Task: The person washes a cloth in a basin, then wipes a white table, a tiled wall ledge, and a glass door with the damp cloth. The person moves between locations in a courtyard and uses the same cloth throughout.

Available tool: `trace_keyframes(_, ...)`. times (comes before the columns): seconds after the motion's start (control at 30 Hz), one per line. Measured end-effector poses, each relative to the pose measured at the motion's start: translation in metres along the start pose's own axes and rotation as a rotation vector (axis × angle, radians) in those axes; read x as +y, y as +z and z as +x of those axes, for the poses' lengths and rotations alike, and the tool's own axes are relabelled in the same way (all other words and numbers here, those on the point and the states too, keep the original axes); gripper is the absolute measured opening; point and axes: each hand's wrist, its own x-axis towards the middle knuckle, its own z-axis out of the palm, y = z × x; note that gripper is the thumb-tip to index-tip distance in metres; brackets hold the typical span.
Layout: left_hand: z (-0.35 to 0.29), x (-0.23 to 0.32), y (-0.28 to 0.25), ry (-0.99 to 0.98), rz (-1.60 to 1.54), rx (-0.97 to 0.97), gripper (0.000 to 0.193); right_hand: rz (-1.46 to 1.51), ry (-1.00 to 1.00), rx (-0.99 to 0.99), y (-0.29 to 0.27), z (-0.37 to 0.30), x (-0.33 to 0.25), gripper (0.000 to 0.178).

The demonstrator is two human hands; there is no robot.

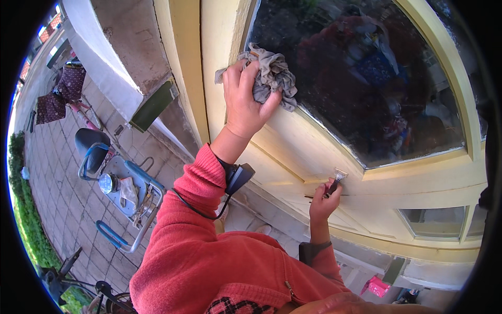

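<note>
My left hand [244, 99] is closed round a crumpled grey rag [273, 76]. It presses the rag against the cream door frame [222, 36], at the left edge of a dark glass pane [376, 94]. Lower and to the right, my right hand [325, 201] grips a small scraper [339, 177] by its dark handle. The scraper's pale, flat head lies against the cream door panel below the pane, though its details are too small to make out. Reflections and smudges show on the glass.
On the paving at left stands a blue-framed tricycle [125, 183] with a round tin [107, 182] on its bed. A green ledge [154, 106] juts from the wall beside the frame. A smaller pane [435, 221] and a pink bag [375, 286] are at lower right.
</note>
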Motion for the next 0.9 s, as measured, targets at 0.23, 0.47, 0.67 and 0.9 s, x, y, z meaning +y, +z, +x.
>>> trace_keyframes(0.23,-0.002,0.002,0.006,-0.094,-0.082,0.019,0.055,-0.013,-0.037,0.036,0.001,0.000,-0.004,0.026)
trace_keyframes(0.47,0.033,0.025,0.028,-0.188,-0.314,0.243,0.052,-0.060,-0.106,0.014,0.000,0.001,-0.006,0.026)
trace_keyframes(0.67,0.086,0.060,0.041,-0.052,-0.387,0.294,0.052,-0.018,-0.071,0.032,0.001,0.003,-0.005,0.024)
trace_keyframes(0.9,0.098,0.104,0.050,0.114,-0.322,0.285,0.057,-0.058,-0.122,0.050,0.001,0.003,-0.002,0.027)
